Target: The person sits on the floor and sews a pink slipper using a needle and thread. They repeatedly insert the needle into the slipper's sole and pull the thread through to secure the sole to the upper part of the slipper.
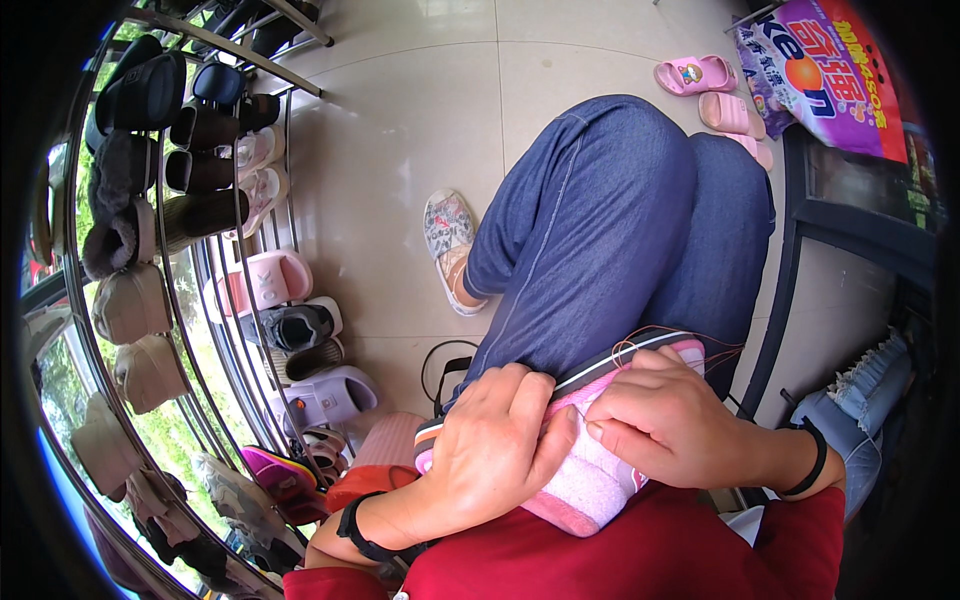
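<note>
A pink plush slipper [589, 480] lies across my lap, its dark sole edge [581, 379] with a white stripe turned toward my knees. My left hand [495, 435] grips the slipper on the left, thumb pressed on the plush. My right hand [667, 424] bears on the other side, with its thumb and forefinger pinched together close to my left thumb. Whatever may be between those fingertips is too small to make out. Thin brown thread [701, 335] loops over the sole edge and trails right across my jeans [592, 210].
A metal shoe rack [161, 225] full of shoes and slippers stands along the window at left. Pink slippers [724, 112] rest on the floor at upper right, beside a printed plastic bag [825, 82] and a dark frame [862, 225]. Folded denim [840, 420] lies at right.
</note>
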Tool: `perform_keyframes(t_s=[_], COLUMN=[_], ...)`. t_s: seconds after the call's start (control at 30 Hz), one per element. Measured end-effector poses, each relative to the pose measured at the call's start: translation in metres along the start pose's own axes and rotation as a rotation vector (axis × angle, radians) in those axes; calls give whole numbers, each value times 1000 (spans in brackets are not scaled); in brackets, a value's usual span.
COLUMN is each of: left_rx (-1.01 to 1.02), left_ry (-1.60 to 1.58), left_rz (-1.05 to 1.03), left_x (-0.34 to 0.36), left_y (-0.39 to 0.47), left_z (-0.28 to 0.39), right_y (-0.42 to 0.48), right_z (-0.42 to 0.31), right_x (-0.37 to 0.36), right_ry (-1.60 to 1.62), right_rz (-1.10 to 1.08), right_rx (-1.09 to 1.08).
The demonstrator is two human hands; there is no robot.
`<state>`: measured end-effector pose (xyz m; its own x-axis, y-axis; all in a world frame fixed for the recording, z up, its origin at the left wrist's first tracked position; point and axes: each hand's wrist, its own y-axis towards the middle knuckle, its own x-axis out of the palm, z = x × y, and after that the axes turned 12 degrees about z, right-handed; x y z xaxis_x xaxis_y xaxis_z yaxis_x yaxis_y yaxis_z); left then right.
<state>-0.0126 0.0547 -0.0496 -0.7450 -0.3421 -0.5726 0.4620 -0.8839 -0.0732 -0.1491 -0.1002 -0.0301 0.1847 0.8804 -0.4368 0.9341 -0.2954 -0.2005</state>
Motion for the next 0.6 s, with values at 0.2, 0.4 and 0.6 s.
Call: perform_keyframes(t_s=[0.2, 0.4, 0.6], left_rx=[9, 11, 25], left_ry=[0, 3, 42], left_rz=[9, 15, 39], left_x=[1, 1, 3], left_y=[0, -1, -3], left_z=[0, 0, 0], right_y=[0, 2, 5], right_z=[-2, -4, -6], right_x=[1, 1, 4], right_ry=[-32, -26, -70], right_rz=[-4, -16, 39], right_rx=[17, 36, 30])
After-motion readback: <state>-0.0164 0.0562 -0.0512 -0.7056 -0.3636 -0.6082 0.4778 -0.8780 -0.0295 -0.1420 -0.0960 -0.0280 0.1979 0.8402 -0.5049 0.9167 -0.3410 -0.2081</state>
